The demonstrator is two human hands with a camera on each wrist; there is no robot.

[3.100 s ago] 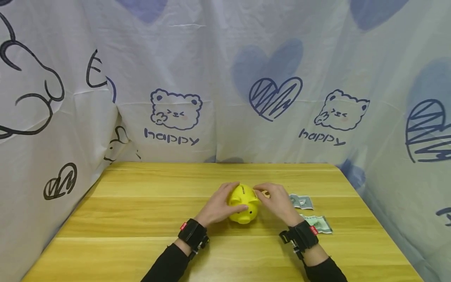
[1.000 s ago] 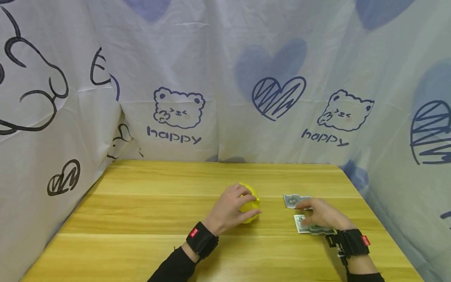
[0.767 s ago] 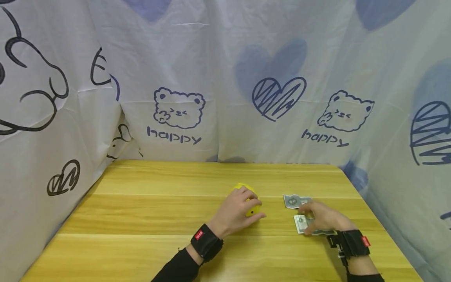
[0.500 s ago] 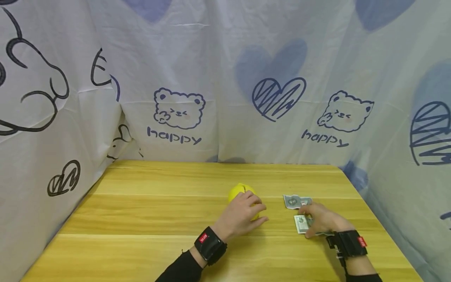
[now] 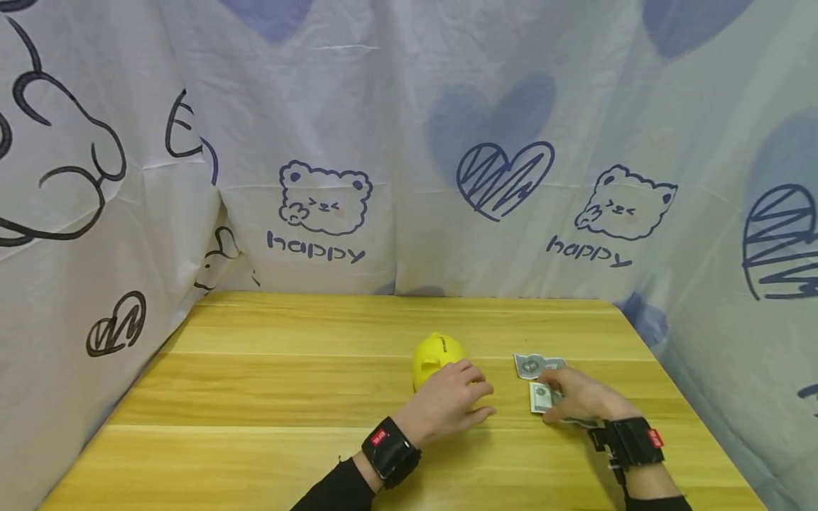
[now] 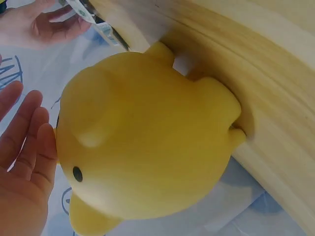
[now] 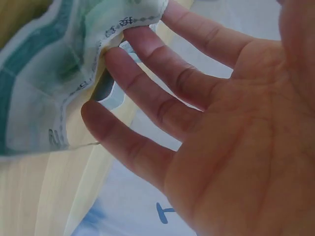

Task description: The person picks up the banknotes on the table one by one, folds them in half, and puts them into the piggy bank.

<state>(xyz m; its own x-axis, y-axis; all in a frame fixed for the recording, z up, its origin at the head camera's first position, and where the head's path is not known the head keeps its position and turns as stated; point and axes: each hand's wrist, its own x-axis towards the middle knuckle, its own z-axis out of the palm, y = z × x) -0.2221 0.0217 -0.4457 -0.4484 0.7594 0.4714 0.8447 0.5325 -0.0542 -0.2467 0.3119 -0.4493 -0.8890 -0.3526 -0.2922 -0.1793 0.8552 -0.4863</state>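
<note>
While patterned cloth (image 5: pixel 47 305) hangs at the left edge of the frame, one wooden table (image 5: pixel 255 369) fills the lower part. Toward the bottom centre, one black wristband (image 5: pixel 390 451) circles the left wrist. Just right of lower centre stands one yellow piggy bank (image 5: pixel 436 351), one slot on its top, partly hidden by the left hand (image 5: pixel 444 401), whose fingers are loosely bent and a little apart; whether they touch it cannot be told. Further right are two banknotes, both partly covered: the upper banknote (image 5: pixel 529 366) on the table, and the lower banknote (image 5: pixel 540 397), pinched between thumb and fingers of the right hand (image 5: pixel 588 397). A second wristband (image 5: pixel 634 441) sits at lower right.
</note>
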